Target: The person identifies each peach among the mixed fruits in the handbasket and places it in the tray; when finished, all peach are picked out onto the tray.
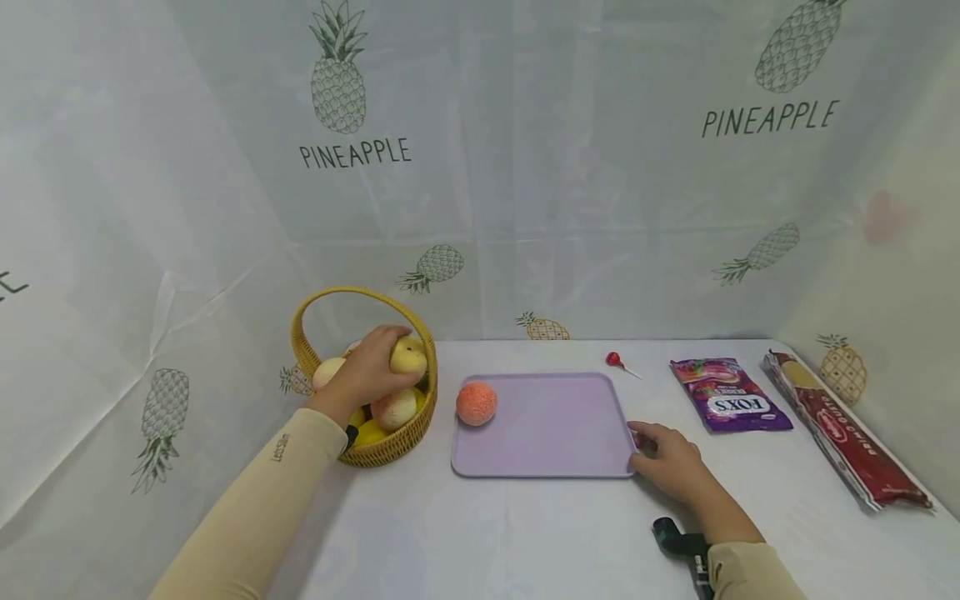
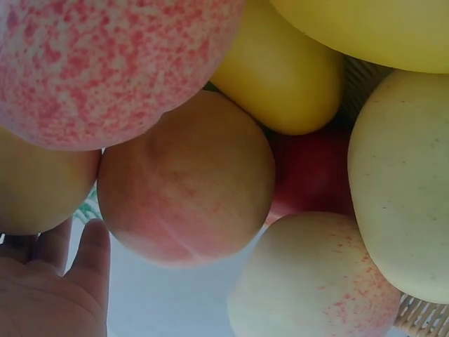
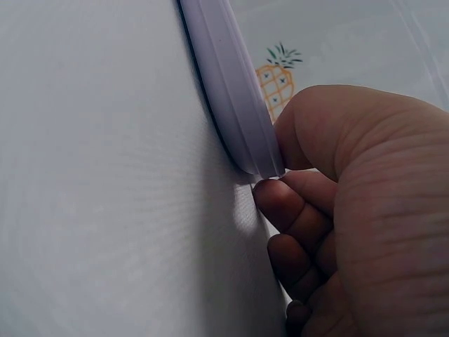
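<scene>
At the left stands a yellow wicker basket [image 1: 385,451] with a tall handle, heaped with several fruits. My left hand [image 1: 367,367] reaches into it and grips a round yellow fruit [image 1: 408,357] with a small dark dimple. In the left wrist view, the left hand's fingers [image 2: 90,263] lie against a yellowish fruit [image 2: 38,186], next to a pinkish peach [image 2: 189,182]. A flat lilac tray [image 1: 543,433] lies to the right, bearing an orange ball-like fruit [image 1: 476,403] near its left edge. My right hand [image 1: 672,462] pinches the tray's right edge near the front corner.
Behind the tray's right corner lies a red lollipop [image 1: 615,359]. A purple FOX'S candy bag [image 1: 727,396] and a long red snack packet [image 1: 847,433] lie at the right. A pineapple-print curtain [image 1: 525,183] hangs along the white table's back edge.
</scene>
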A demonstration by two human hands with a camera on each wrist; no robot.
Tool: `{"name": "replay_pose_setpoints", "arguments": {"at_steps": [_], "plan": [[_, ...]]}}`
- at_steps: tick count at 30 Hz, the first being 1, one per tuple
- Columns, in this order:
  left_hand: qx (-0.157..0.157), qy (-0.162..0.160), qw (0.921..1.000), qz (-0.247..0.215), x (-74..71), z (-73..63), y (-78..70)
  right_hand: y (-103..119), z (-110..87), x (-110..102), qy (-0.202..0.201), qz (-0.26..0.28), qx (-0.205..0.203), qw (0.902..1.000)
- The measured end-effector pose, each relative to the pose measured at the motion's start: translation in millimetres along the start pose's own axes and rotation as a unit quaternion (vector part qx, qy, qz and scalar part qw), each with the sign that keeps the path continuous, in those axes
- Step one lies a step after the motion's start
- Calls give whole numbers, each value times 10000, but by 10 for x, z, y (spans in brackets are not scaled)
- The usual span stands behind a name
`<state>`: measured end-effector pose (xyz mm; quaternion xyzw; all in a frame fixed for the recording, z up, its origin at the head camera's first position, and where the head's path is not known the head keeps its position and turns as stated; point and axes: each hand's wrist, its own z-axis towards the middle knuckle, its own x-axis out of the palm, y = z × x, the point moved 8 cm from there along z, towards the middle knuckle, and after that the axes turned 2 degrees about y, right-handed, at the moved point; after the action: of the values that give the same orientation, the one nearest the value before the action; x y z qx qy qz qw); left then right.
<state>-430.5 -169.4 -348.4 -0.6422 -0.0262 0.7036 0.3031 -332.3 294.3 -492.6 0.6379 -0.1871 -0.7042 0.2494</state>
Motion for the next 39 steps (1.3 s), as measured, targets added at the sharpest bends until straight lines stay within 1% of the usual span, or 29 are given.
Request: {"name": "replay_pose_setpoints", "arguments": {"at_steps": [8,14,24,33,39], "plan": [[17,81,9999,57,43,47,11,29,-4,-23,45,16,-26,10000],[70,43,10000,-28,56,53,7,18,2,-20,25,-23,-14,10000],[36,69,10000,-31,87,54,14,9,4,-10,7,30,-42,10000],[-32,95,9999,-128,63,12,-9,-24,6,30,90,43,45,9999],[-13,39,9999,-106,28,-16,-19,-8,7,7,28,-4,11,10000]]}}
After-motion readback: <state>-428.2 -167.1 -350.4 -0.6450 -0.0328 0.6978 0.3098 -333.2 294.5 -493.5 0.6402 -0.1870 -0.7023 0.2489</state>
